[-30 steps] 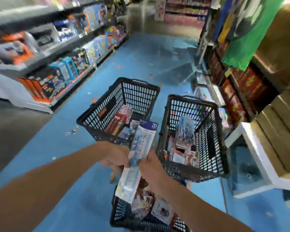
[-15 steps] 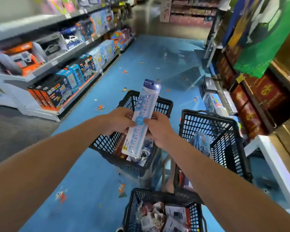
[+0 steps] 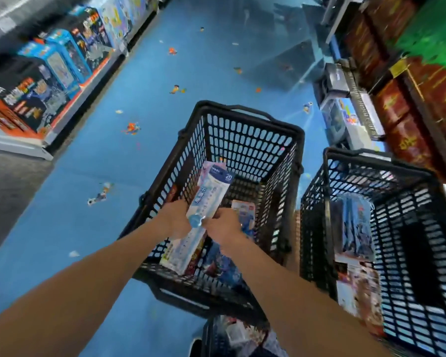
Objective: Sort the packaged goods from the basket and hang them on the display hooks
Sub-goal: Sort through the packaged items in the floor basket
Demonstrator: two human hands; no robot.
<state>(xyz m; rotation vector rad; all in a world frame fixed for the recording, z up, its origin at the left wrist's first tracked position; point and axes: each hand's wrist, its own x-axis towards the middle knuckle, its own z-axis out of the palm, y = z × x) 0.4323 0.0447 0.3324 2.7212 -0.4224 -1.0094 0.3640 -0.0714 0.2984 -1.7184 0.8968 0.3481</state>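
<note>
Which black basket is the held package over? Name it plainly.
The middle basket, left of the right-hand basket and beyond the bottom-edge basket. The left hand and right hand hold the long pale-blue package over it.

The scene is taken in by a single wide-angle view worn at head height, faced forward and steeply down along the blue shop floor [image 3: 62, 215]. The black plastic mesh basket [image 3: 245, 140] is framed close, at centre; the white shelf of boxed toys [image 3: 16, 148] is bent along the left edge.

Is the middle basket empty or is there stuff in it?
Not empty: packets lie at the bottom of the middle basket, under the long pack.
</note>
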